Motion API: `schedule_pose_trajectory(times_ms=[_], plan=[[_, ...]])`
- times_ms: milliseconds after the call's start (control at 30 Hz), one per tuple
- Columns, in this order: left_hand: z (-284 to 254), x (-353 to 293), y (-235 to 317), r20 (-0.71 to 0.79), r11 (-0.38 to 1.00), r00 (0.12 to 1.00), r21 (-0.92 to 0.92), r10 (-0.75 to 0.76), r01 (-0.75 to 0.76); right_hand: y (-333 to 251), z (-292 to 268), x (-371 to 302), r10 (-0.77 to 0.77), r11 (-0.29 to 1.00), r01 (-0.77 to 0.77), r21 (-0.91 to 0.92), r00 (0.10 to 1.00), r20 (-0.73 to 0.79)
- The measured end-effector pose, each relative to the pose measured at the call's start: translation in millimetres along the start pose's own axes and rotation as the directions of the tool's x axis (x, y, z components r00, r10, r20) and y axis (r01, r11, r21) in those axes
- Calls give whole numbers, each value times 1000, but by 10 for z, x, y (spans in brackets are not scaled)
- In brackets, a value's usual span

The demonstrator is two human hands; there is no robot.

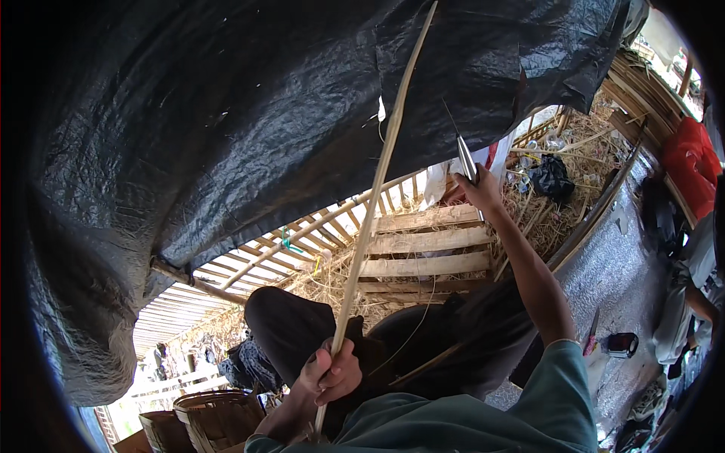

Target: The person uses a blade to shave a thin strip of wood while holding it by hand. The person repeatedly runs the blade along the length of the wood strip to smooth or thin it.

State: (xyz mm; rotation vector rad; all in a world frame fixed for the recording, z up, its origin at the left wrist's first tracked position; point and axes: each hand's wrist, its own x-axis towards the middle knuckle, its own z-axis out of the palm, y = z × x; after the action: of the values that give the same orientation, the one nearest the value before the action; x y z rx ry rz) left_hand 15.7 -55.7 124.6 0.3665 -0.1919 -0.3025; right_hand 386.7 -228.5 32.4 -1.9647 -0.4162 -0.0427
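Note:
A long, pale bamboo strip [368,226] runs from low in front of me up to the top of the view. Near its lower end my left hand [332,374] is closed round it. Out ahead, my right hand [481,190] grips a slim silver tool [467,158] with a thin, pointed tip; its exact kind does not show. The tool is apart from the strip, to its right. A thinner strip [427,365] lies across my dark-trousered lap, and a fine fibre curves up from there.
Black plastic sheeting [264,128] hangs ahead and left. Beyond my knees lie wooden slats [430,241] and straw. Woven baskets [219,419] stand at lower left. On the silver mat [615,287] at right are a pink-handled knife [590,343] and a dark cup-like object [621,345]; a red bag [691,162] lies beyond.

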Motion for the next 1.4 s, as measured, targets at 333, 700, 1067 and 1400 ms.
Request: schedule_pose_trajectory(times_ms=[333, 700, 1067, 1400], plan=[[-132, -327, 584, -490, 676, 827, 710, 275, 196, -36, 50, -53, -41, 997, 42, -66, 999, 5], [-413, -170, 141, -165, -377, 687, 734, 708, 565, 180, 88, 106, -162, 985, 160, -66, 986, -35], [-986, 1672, 1462, 19, -476, 710, 754, 704, 451, 608, 56, 281, 51, 959, -109, 262, 975, 218], [-813, 2454, 534, 274, -901, 933, 422, 233, 101, 319, 229, 232, -140, 980, 150, -127, 986, 86]])
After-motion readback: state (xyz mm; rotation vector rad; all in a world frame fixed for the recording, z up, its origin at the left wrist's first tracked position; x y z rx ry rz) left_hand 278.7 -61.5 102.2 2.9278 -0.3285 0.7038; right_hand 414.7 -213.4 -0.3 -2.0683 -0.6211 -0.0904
